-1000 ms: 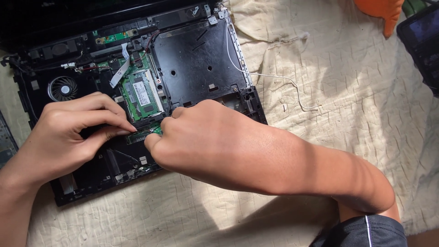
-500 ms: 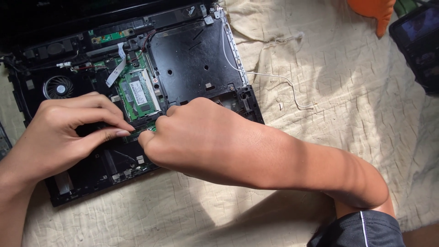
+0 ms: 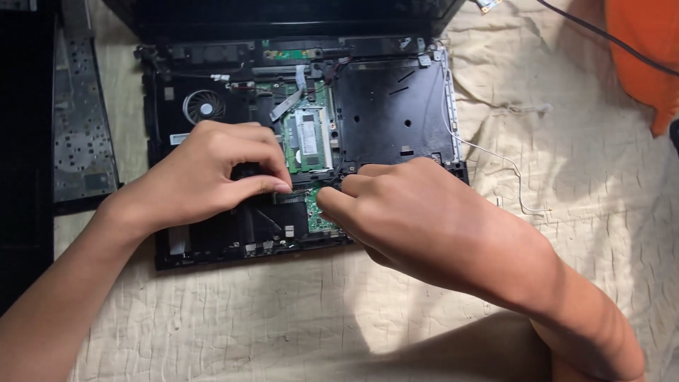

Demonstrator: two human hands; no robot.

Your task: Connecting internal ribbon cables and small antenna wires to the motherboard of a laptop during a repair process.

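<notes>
An opened laptop base (image 3: 396, 113), its top cover off and its insides bare, lies on a cream quilted cloth (image 3: 587, 212). Everything below is placed from the green memory module (image 3: 309, 139) that sits near the middle of the base.

The left hand (image 3: 212, 177) rests just left of the module and a little nearer the person. Its fingers (image 3: 265, 185) are curled together, the tips pressed down onto the dark board area just below the module; whether they pinch a small part there I cannot tell, since the fingertips cover the spot.

The right hand (image 3: 417, 212) comes in from the lower right of the module. Its thumb and forefinger are drawn together, their tips meeting the edge of a small green circuit board (image 3: 318, 209) that lies just below the module, between the two hands. The two hands' fingertips are nearly touching over that spot.

Up and to the left of the module sits the round cooling fan (image 3: 204, 107). To the right of the module is a wide, black, bare bay. A thin white wire (image 3: 495, 159) trails from the base's right edge onto the cloth. Far left of the module lies a detached dark keyboard panel (image 3: 81, 134); far to the upper right, an orange cloth (image 3: 643, 56).
</notes>
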